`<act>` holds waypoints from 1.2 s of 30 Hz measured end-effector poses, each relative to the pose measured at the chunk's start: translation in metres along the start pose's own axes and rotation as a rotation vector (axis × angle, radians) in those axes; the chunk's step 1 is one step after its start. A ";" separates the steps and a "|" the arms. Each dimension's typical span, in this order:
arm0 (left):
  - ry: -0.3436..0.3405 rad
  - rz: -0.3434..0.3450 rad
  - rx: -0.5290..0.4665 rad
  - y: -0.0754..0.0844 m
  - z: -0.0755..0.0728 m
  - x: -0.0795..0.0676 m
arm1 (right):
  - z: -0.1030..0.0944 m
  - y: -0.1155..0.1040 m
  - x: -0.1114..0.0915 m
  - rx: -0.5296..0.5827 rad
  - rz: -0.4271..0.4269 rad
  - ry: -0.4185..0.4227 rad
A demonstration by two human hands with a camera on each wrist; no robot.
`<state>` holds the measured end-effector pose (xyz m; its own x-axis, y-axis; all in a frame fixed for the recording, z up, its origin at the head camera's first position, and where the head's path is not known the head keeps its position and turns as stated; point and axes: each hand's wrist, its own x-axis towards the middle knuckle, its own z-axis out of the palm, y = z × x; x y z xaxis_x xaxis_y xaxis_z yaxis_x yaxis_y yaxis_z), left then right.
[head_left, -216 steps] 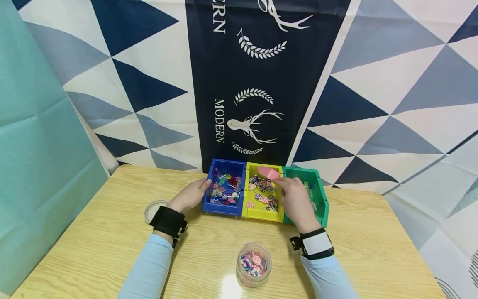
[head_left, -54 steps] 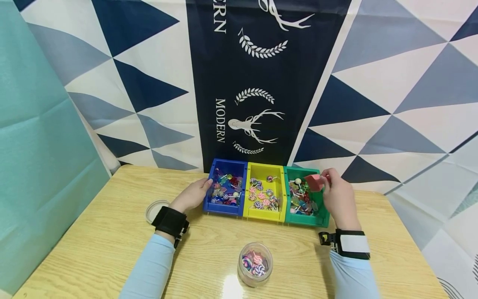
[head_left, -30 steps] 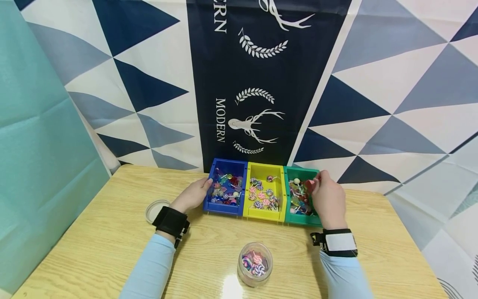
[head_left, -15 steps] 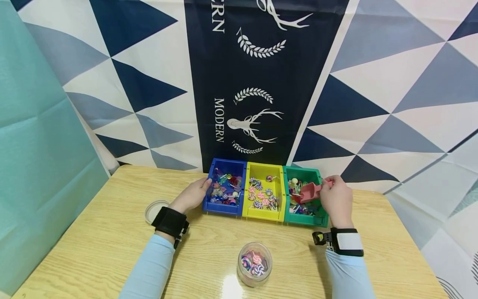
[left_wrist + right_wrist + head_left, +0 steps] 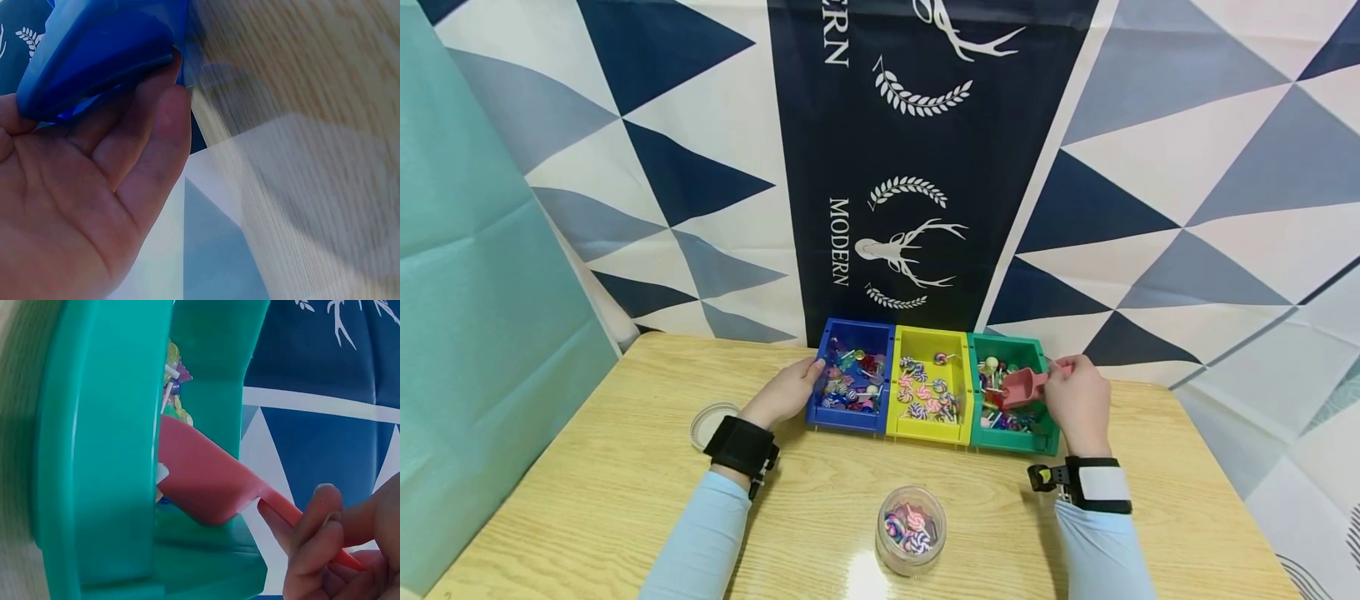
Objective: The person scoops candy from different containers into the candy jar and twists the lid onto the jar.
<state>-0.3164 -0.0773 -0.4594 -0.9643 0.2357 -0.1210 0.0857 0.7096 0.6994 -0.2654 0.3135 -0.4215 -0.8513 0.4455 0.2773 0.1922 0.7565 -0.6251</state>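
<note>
A blue bin (image 5: 886, 423), a yellow bin (image 5: 925, 428) and a green bin (image 5: 1011, 442) stand side by side against the wall. My left hand (image 5: 782, 393) holds the blue bin's left wall, thumb over the rim and fingers curled on the outside. Small lollipop charms lie in the blue and yellow bins. My right hand (image 5: 1078, 404) pinches the handle of a pink scoop (image 5: 1021, 387), which reaches over the green bin's right wall. Its bowl (image 5: 200, 472) is down among mixed coloured charms (image 5: 992, 375); the bowl's front edge is hidden behind the green wall in the right wrist view.
An open clear jar (image 5: 912, 532) holding swirl lollipop charms stands nearer me on the wooden table (image 5: 820, 500). A round white-rimmed lid (image 5: 711, 423) lies beside my left wrist. A patterned cloth wall (image 5: 887, 167) rises right behind the bins.
My right hand has moved the scoop from the yellow bin to the green one, lowering its bowl among the charms. Charms in the yellow bin lie differently. My left hand has stayed put.
</note>
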 end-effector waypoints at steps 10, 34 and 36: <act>-0.003 0.003 0.008 0.001 0.000 -0.001 | 0.002 0.011 0.003 0.154 0.121 -0.119; -0.008 0.017 -0.002 0.000 0.001 0.002 | -0.002 0.019 0.007 0.407 0.195 -0.212; -0.003 0.019 -0.005 0.000 0.000 0.001 | -0.004 0.021 0.009 0.429 0.199 -0.213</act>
<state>-0.3176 -0.0774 -0.4592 -0.9617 0.2510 -0.1101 0.1023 0.7014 0.7053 -0.2670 0.3350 -0.4292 -0.9077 0.4195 -0.0045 0.1814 0.3828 -0.9058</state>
